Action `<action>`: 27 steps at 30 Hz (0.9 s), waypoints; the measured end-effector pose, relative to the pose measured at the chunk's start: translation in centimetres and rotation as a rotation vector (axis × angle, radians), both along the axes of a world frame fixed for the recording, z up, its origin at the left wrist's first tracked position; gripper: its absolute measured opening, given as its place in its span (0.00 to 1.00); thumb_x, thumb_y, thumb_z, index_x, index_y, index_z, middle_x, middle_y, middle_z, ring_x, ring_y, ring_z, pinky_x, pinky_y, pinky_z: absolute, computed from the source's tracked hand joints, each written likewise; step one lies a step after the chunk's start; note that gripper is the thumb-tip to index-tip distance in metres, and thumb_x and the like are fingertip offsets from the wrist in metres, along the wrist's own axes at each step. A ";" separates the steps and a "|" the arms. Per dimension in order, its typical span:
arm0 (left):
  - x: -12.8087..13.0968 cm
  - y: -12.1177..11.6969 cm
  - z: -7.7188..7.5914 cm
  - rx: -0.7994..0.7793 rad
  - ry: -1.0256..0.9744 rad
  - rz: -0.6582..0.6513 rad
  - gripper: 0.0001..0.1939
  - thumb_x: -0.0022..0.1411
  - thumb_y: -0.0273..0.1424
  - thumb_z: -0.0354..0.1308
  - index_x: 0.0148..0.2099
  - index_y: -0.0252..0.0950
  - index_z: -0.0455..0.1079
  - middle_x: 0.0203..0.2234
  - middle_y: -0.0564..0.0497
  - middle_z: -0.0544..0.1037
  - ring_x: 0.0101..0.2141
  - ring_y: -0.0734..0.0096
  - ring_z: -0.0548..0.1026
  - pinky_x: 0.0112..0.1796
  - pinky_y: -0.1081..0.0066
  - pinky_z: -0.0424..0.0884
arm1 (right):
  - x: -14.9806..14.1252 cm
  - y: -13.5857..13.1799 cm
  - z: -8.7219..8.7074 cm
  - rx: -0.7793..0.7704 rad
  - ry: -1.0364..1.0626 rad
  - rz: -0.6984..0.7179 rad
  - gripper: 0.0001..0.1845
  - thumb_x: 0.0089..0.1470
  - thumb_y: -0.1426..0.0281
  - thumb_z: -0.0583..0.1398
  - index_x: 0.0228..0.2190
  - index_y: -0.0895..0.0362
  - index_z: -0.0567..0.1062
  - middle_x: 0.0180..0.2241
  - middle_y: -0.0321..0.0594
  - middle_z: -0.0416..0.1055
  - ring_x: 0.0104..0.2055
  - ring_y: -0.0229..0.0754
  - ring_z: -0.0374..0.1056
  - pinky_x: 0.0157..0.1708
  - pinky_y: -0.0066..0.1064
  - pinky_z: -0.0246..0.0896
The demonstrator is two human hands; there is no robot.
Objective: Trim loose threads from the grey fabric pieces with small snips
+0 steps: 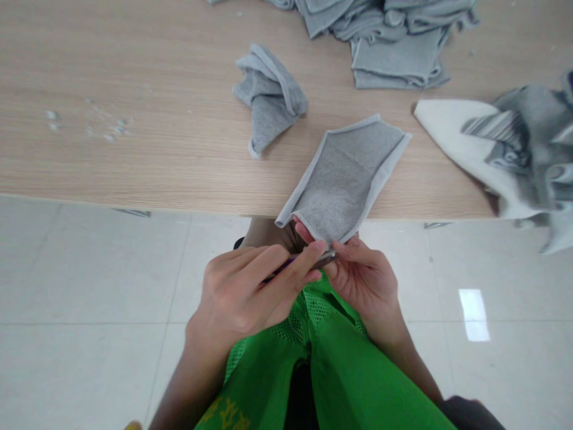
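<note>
My left hand [246,289] is closed around thread snips [326,259], of which a dark purple handle and a metal tip show between the fingers. The tip meets the near edge of a grey fabric piece [347,173] with pale hemmed sides. That edge is pinched by my right hand [364,275], between thumb and fingers. Fingertips also show under the cloth's near left corner. The cloth's far part lies on the table, and its near end hangs past the table edge. Beyond it, a second grey fabric piece [273,95] lies crumpled.
A pile of folded grey cloth pieces [398,54] lies at the back of the wooden table [156,161]. White and grey fabric [514,143] hangs over the edge at right. Thread scraps [110,128] lie at left. A green vest [349,358] is below my hands.
</note>
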State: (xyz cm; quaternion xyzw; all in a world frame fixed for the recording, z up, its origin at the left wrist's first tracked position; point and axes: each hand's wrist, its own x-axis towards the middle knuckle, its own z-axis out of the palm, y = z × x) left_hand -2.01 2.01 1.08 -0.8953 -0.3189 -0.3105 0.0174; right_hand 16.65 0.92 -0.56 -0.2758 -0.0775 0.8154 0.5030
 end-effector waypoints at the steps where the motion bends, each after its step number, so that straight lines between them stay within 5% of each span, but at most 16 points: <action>1: -0.1 0.0 0.0 -0.003 -0.001 0.004 0.20 0.62 0.30 0.66 0.56 0.37 0.73 0.29 0.54 0.78 0.26 0.74 0.74 0.26 0.68 0.70 | 0.0 0.0 0.0 -0.006 -0.005 -0.001 0.25 0.51 0.79 0.56 0.51 0.53 0.71 0.50 0.39 0.77 0.55 0.39 0.73 0.41 0.23 0.76; 6: -0.4 -0.3 -0.2 -0.005 -0.002 0.028 0.21 0.62 0.30 0.67 0.57 0.39 0.72 0.29 0.55 0.77 0.26 0.74 0.74 0.26 0.69 0.69 | 0.0 0.0 0.3 -0.039 -0.012 -0.010 0.26 0.52 0.79 0.54 0.52 0.52 0.70 0.52 0.40 0.77 0.55 0.40 0.73 0.46 0.29 0.77; 18: 0.0 -0.3 -0.3 -0.010 -0.041 0.033 0.17 0.63 0.31 0.65 0.54 0.39 0.74 0.28 0.56 0.77 0.27 0.75 0.75 0.28 0.70 0.71 | -0.4 -0.3 0.1 -0.023 -0.006 -0.004 0.22 0.54 0.78 0.54 0.49 0.52 0.73 0.41 0.36 0.80 0.42 0.35 0.78 0.38 0.21 0.75; 24: 0.2 -0.2 -0.4 -0.005 -0.064 0.035 0.16 0.64 0.33 0.65 0.53 0.39 0.74 0.27 0.56 0.77 0.26 0.76 0.75 0.26 0.71 0.70 | -0.5 -0.4 -0.4 -0.015 -0.080 0.015 0.20 0.55 0.77 0.52 0.47 0.52 0.72 0.46 0.39 0.79 0.50 0.40 0.75 0.45 0.33 0.76; 27: 0.1 -0.3 -0.7 -0.014 -0.084 0.022 0.16 0.63 0.33 0.65 0.53 0.38 0.75 0.28 0.55 0.78 0.27 0.76 0.75 0.26 0.71 0.71 | -0.7 -0.5 -0.6 -0.005 -0.078 0.024 0.18 0.54 0.76 0.52 0.45 0.52 0.73 0.47 0.39 0.79 0.47 0.40 0.76 0.36 0.29 0.77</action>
